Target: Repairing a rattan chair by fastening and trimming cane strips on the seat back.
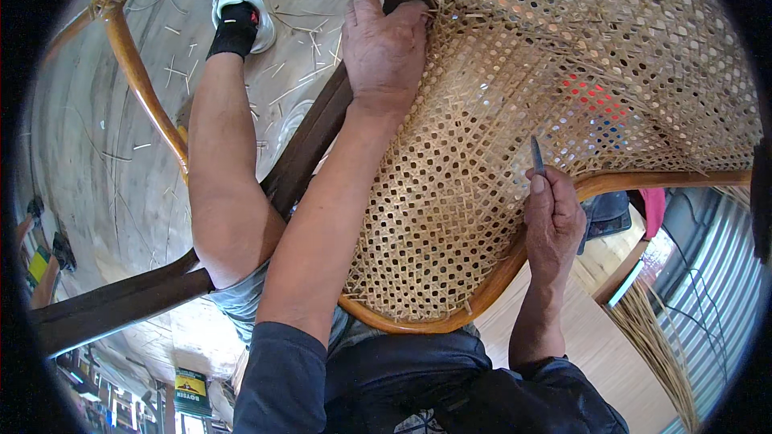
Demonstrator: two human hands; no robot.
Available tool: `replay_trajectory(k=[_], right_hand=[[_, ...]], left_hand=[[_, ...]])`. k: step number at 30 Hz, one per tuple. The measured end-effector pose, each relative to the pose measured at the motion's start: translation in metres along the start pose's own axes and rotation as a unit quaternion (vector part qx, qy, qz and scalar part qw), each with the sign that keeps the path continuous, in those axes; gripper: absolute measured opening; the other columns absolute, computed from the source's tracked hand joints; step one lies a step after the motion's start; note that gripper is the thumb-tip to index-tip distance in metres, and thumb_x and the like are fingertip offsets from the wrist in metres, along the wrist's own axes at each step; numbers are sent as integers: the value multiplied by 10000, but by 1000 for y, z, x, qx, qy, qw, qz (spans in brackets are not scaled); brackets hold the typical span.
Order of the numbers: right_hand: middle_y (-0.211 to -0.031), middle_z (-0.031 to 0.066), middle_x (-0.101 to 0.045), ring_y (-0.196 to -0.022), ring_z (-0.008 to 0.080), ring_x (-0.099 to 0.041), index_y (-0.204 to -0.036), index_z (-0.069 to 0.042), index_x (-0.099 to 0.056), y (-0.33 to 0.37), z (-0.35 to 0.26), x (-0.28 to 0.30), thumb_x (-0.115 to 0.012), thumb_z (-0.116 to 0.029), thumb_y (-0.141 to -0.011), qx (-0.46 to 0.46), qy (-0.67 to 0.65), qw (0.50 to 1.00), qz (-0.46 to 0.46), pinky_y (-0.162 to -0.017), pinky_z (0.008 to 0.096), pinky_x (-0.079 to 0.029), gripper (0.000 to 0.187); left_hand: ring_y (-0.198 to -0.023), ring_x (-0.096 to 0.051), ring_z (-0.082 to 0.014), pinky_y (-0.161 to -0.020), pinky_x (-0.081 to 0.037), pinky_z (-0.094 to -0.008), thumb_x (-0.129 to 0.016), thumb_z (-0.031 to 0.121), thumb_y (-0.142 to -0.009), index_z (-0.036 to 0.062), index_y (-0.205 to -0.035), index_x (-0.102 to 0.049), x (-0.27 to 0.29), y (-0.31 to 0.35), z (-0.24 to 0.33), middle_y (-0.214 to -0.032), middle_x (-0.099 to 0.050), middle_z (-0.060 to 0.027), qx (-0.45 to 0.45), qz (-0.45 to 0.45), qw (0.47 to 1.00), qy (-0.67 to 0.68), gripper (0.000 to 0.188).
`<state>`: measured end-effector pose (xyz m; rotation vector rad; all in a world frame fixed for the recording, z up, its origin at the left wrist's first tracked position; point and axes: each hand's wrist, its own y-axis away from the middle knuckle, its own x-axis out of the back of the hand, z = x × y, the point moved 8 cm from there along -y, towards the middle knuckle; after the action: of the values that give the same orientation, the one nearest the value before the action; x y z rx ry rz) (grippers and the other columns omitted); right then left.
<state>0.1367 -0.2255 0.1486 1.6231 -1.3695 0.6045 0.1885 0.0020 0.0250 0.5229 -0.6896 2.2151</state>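
one woven cane panel [450,217] across one curved wooden frame [434,326], one right hand [555,217] grasping one small pointed blade [536,154] at the frame's right edge, one left hand [384,56] curled at the panel's upper left edge — grip hidden, cannot tell — one dark bar [312,130] beside it

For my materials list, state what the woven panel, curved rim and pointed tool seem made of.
Woven panel: probably matte cane or rattan; tan strips crossing around open holes. Curved rim: likely varnished wood or rattan; honey-brown with glossy highlights. Pointed tool: apparently dull metal, by its grey sheen; the right hand hides the rest.
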Motion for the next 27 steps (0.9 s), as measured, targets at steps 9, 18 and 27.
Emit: replay_trajectory(k=[9,18,27], right_hand=[[-786,111,-597,-691,171,-584,-962,-22,-588,-1,-6,-6,-551,-141,-886,52,74,996,16,-643,284,-463,146],[-782,108,-596,-686,174,-579,-962,-26,-585,-1,-10,-5,-553,-137,-885,52,87,995,16,-640,280,-461,139],[-798,115,-608,-687,181,-586,-954,-23,-589,0,-12,-5,-559,-127,-882,72,79,994,28,-646,283,-466,131]], left_hand=[[-1046,-516,-332,-889,-423,-398,-643,132,-728,172,-926,-686,5,9,-2,-1246,-480,-146,-14,-4,1000,-18,206],[-1084,-514,-313,-885,-446,-375,-620,127,-751,163,-995,-666,8,15,2,-1261,-466,-156,-25,-14,999,-15,251],[-1080,-500,-316,-867,-443,-380,-636,123,-733,148,-881,-684,0,7,-5,-1240,-473,-140,-6,3,999,44,157]])
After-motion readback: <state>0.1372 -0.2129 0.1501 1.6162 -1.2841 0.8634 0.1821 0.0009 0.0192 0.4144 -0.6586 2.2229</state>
